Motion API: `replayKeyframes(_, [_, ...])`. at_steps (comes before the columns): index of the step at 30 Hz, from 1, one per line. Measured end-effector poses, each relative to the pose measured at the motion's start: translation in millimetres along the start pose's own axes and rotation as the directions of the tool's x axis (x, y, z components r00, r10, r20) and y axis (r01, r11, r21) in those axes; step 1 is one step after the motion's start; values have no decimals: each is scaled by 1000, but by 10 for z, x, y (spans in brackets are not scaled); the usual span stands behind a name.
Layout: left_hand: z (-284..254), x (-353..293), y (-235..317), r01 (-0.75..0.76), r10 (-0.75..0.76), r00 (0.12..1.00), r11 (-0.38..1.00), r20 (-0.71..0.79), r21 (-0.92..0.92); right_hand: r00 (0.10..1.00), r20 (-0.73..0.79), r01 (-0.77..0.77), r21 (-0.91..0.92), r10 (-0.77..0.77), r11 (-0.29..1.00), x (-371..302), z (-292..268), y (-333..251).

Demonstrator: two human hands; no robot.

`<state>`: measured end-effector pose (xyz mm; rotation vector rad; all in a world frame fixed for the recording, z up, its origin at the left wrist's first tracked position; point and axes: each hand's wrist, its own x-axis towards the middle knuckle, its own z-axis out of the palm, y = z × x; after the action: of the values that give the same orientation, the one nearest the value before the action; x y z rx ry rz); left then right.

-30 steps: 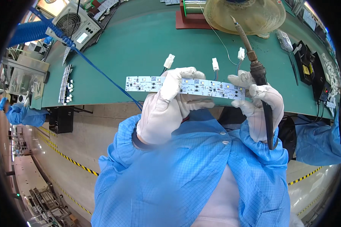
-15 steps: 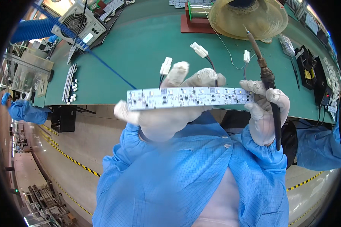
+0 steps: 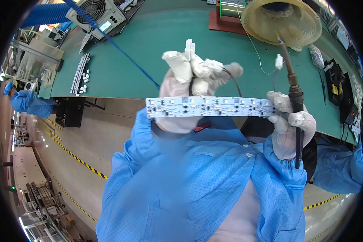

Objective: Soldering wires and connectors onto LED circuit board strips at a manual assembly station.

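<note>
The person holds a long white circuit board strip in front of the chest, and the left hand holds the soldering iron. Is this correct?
Not quite. In the head view the soldering iron is in the right hand. The left hand supports the long white circuit board strip and pinches white connectors. The rest is correct.

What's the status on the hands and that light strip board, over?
Left hand holds the long white circuit strip up level, white connectors pinched above. Right hand grips the soldering iron, steadying the strip's right end. Nothing blocking.
</note>
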<state>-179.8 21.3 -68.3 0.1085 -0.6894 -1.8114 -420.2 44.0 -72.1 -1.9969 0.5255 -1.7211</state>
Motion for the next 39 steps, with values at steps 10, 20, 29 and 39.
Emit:
replayKeyframes(10, [-40, -63, 548, -269, 392, 898, 130, 200, 954, 995, -96, -9, -120, -2, 993, -51, -119, 125])
replayKeyframes(20, [38, -534, 716, -362, 675, 726, 217, 129, 906, 979, -194, -79, -60, 66, 995, -60, -142, 180])
replayKeyframes(29, [186, -326, 533, -245, 376, 902, 38, 213, 969, 985, -162, -56, 2, 55, 998, -14, -114, 176])
replayKeyframes(39, [161, -377, 430, -299, 432, 883, 218, 183, 929, 982, -181, -63, 2, 62, 998, -55, -130, 192])
